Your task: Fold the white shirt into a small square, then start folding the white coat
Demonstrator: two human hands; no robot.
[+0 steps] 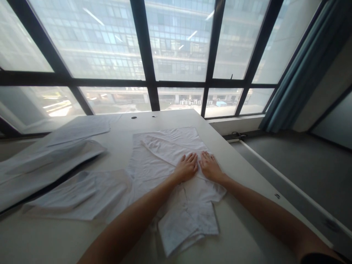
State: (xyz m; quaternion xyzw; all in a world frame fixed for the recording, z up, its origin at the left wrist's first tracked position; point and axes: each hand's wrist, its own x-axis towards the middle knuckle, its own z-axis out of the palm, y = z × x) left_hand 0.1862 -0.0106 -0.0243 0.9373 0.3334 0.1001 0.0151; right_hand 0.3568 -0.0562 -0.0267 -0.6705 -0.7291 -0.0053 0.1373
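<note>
A white garment lies spread on the white table, with wrinkles across it and one part folded diagonally over the middle. My left hand rests palm down on the cloth, fingers stretched forward. Beside it, my right hand lies flat near the garment's right edge, its fingers spread a little; a narrow gap parts the two hands. Toward me, the garment's collar-like part lies between my forearms. A sleeve-like piece of white cloth extends to the left, partly behind my left forearm.
More white cloth is on the table's left side, with a dark gap below it. Two dark round holes mark the far tabletop. Large windows stand beyond, a blue curtain hangs at the right, and cables lie past the right edge.
</note>
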